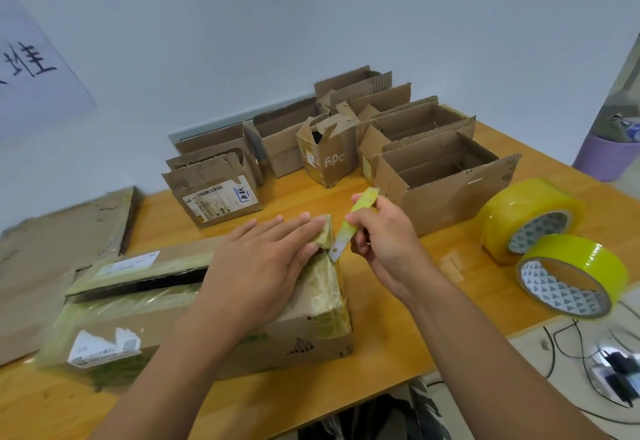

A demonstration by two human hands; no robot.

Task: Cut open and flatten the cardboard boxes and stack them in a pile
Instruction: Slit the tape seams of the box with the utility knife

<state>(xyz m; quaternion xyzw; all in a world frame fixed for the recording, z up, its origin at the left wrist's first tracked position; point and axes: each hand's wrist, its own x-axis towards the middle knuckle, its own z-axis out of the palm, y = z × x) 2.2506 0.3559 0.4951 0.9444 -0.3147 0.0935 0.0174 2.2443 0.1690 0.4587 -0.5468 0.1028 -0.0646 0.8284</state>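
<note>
The taped box (207,304) lies near on the counter (398,335). The left hand (263,259) presses flat on its top, fingers straight and together, to keep it from sliding. The right hand (384,235) pinches a yellow knife (349,224), blade at the right end's tape, probably to cut it. More open boxes (346,141) wait far back.

a taped box (207,315) lies at the table's (398,328) front, flattened cardboard (59,252) to its left, open boxes (346,148) behind it, two tape rolls (554,249) at right.
</note>
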